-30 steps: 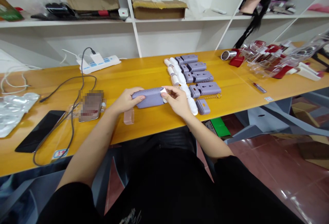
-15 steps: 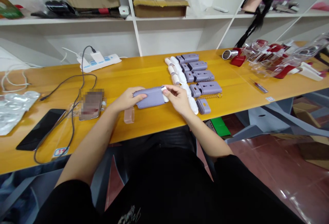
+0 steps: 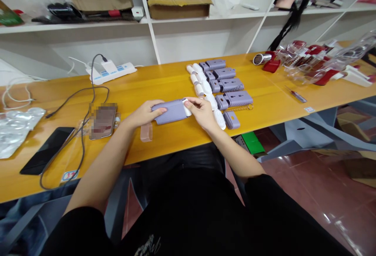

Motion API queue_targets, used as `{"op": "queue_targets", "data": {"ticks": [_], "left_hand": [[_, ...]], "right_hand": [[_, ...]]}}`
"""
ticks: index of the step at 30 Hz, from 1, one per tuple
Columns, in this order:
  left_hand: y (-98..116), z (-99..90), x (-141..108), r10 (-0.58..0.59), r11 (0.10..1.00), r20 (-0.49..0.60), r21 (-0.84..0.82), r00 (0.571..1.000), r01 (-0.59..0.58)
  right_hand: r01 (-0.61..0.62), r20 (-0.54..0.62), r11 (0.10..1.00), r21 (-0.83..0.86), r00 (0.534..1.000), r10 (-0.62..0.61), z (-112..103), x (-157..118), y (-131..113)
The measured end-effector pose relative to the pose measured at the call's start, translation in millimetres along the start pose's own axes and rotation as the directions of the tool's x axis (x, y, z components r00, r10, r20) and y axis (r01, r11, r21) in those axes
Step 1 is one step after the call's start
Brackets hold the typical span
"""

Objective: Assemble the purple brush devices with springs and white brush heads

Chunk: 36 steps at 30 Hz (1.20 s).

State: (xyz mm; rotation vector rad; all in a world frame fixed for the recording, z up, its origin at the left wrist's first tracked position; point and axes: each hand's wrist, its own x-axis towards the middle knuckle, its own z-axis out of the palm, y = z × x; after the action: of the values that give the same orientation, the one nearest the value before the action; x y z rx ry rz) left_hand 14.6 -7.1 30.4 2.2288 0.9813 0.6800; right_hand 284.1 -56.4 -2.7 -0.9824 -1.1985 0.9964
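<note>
A lavender ribbed case (image 3: 173,112) lies sideways above the table's front edge, with my left hand (image 3: 147,113) closed around its left end, thumb on top. At its right end, my right hand (image 3: 202,111) pinches a white piece (image 3: 187,109) that sticks partly out of the case; the rest of that piece is hidden inside. Below my left hand, a small clear pinkish cover (image 3: 146,132) rests on the table. Just right of my right hand are white bundled cords (image 3: 219,119) in a row and a small lavender cap (image 3: 232,119).
Several lavender cases (image 3: 239,98) with caps line up at the right, beside white cylinders (image 3: 199,88). Leftward lie a black phone (image 3: 47,150), another phone (image 3: 102,122), a dark cable and a power strip (image 3: 113,74). Red-and-clear gadgets (image 3: 317,66) and a screwdriver (image 3: 296,94) are farther right.
The camera view has shifted slightly. Both hands keep the same hold, and the white piece still protrudes from the case with no clear movement.
</note>
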Motion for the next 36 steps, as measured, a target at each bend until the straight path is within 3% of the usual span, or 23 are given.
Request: {"op": "queue_targets", "data": {"ticks": [15, 24, 36], "left_hand": [[-4.0, 4.3, -1.1, -0.06, 0.996, 0.065, 0.063, 0.996, 0.056], [-8.7, 11.0, 2.8, -0.016, 0.998, 0.046, 0.055, 0.999, 0.013], [-11.7, 11.0, 5.1, -0.009, 0.999, 0.008, 0.047, 1.0, 0.008]], "right_hand": [[0.019, -0.015, 0.999, -0.033, 1.0, -0.02, -2.6, 4.2, 24.0], [0.001, -0.076, 1.0, -0.003, 0.997, -0.001, 0.6, 1.7, 26.2], [0.037, -0.067, 0.999, -0.03, 0.997, -0.039, 0.7, 1.9, 25.5]]}}
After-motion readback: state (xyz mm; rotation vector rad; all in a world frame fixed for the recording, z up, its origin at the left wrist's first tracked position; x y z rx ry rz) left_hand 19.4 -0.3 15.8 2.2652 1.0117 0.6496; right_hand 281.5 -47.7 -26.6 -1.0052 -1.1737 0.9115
